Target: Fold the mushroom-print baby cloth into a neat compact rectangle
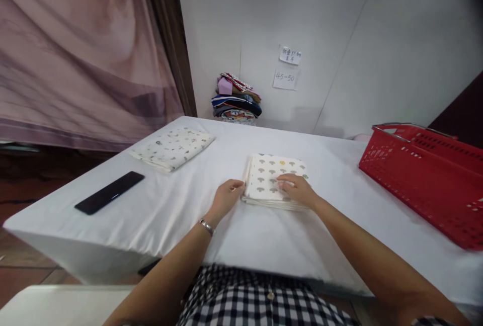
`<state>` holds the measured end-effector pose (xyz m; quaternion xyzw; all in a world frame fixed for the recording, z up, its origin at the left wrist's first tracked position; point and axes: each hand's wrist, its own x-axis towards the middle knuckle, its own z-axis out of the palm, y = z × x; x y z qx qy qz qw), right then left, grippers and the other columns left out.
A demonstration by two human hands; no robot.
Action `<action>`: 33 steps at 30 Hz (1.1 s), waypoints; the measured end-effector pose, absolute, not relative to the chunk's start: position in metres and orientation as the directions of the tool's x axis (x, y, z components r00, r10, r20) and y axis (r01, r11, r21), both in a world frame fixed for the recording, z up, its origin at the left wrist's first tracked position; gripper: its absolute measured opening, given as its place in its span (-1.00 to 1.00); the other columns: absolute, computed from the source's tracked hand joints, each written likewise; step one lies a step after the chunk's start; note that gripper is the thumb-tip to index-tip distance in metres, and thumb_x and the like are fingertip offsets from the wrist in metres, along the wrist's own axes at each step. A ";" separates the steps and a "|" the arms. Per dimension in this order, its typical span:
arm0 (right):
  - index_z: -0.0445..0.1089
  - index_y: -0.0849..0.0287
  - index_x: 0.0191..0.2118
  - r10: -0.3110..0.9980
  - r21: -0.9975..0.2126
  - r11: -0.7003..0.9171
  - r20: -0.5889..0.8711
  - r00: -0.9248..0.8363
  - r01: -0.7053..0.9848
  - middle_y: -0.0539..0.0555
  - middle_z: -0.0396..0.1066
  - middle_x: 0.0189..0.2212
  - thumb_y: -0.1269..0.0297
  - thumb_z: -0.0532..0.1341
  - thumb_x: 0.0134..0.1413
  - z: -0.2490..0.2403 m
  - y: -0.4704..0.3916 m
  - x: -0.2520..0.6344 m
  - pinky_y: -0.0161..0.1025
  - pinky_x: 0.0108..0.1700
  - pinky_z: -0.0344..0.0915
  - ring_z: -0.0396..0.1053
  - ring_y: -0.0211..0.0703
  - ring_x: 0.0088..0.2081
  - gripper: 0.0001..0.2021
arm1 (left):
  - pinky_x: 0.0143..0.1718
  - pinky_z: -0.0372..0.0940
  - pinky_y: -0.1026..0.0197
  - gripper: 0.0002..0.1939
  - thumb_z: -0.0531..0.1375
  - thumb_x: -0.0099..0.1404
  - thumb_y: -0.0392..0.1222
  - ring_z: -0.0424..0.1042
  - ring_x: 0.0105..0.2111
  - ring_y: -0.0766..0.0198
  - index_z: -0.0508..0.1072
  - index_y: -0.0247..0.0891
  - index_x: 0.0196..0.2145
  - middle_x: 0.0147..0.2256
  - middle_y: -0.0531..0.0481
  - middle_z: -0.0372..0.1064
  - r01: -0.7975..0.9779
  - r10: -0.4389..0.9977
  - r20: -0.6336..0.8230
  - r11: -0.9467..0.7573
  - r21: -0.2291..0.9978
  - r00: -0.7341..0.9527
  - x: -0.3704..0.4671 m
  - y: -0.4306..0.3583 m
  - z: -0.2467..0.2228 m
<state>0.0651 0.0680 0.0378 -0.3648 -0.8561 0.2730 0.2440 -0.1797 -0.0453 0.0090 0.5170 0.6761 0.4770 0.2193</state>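
Head view: the folded mushroom-print cloth (268, 175) lay on the table (166, 215), left hand (226, 196) at its left edge, right hand (300, 190) on top; whether either grip pinched fabric I couldn't tell. Light pressure seemed best for keeping layers square. Some print was hidden; the red basket (418, 177), cut off.
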 end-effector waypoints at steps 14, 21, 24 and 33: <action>0.44 0.10 -0.20 0.522 -0.413 0.832 0.357 -0.775 0.371 0.07 0.38 -0.27 0.29 0.09 0.15 0.028 0.025 0.022 -0.17 -0.12 0.22 0.27 -0.14 -0.17 -0.81 | -0.16 0.25 0.17 -0.85 0.24 0.05 -0.14 0.34 -0.24 0.24 0.42 -0.20 -0.38 -0.31 0.03 0.36 0.629 0.911 0.278 -0.028 0.777 -0.303 -0.169 -0.053 -0.006; 0.41 0.12 -0.40 0.755 -0.697 0.595 0.314 -0.575 0.401 0.00 0.36 -0.43 0.15 0.08 0.10 0.024 0.027 0.018 -0.27 -0.32 0.22 0.29 -0.22 -0.39 -0.77 | -0.16 0.25 0.17 -0.88 0.19 0.13 -0.13 0.35 -0.24 0.24 0.45 -0.20 -0.50 -0.35 0.03 0.35 0.586 0.887 0.260 0.015 0.810 -0.381 -0.165 -0.053 -0.002; 0.40 0.12 -0.42 0.737 -0.675 0.620 0.326 -0.592 0.399 -0.01 0.35 -0.44 0.17 0.08 0.10 0.024 0.026 0.018 -0.28 -0.32 0.20 0.28 -0.23 -0.38 -0.78 | -0.14 0.24 0.15 -0.85 0.20 0.13 -0.09 0.35 -0.24 0.22 0.49 -0.19 -0.49 -0.36 0.02 0.36 0.603 0.891 0.253 0.028 0.797 -0.376 -0.164 -0.052 -0.001; 0.41 0.07 -0.20 0.555 -0.426 0.817 0.405 -0.726 0.388 0.07 0.37 -0.26 0.34 0.11 0.08 0.020 0.018 0.021 -0.19 -0.15 0.23 0.27 -0.12 -0.18 -0.81 | -0.15 0.26 0.17 -0.89 0.16 0.14 -0.20 0.37 -0.27 0.26 0.50 -0.20 -0.44 -0.35 0.02 0.38 0.582 0.874 0.276 0.009 0.813 -0.400 -0.165 -0.048 -0.004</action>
